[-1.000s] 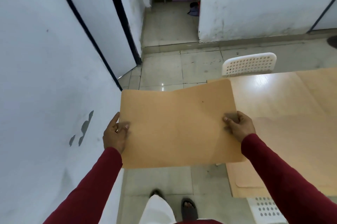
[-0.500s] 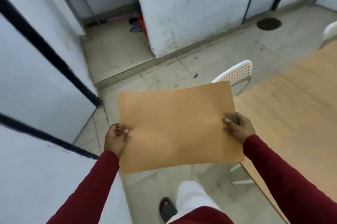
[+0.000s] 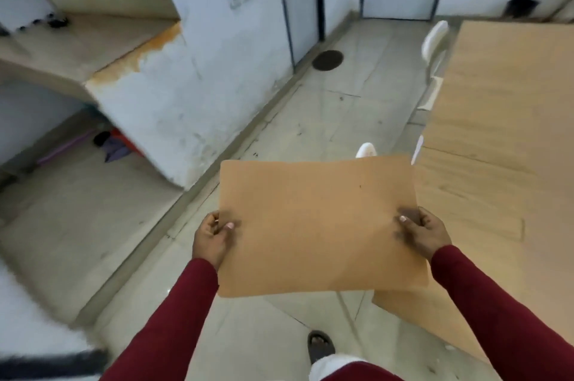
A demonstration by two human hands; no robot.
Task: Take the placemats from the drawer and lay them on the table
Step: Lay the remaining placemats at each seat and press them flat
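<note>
Nearest the camera, two dark red sleeves reach forward, and between them a flat rectangular tan placemat (image 3: 316,225) is held level in the air, above the floor and just short of the table edge. The left hand (image 3: 212,237) pinches its left edge, thumb on top and fingers curled beneath; the right hand (image 3: 424,231) grips the right edge the same way. This looks like the carrying step, the mat out of the drawer and not yet laid down. The next move calls for swinging it rightward over the pale wooden table (image 3: 512,101) and lowering it flat onto a bare stretch, clear of the faint outline of another tan mat (image 3: 484,219) that seems to lie there already. Beneath is a grey tiled floor (image 3: 341,107), with a sandalled foot (image 3: 320,349) at the bottom. Further off, a white plastic chair (image 3: 435,42) stands at the table's far side, a round dark floor drain (image 3: 327,60) sits near the white walls, and a rust-stained concrete counter (image 3: 130,70) fills the left.
</note>
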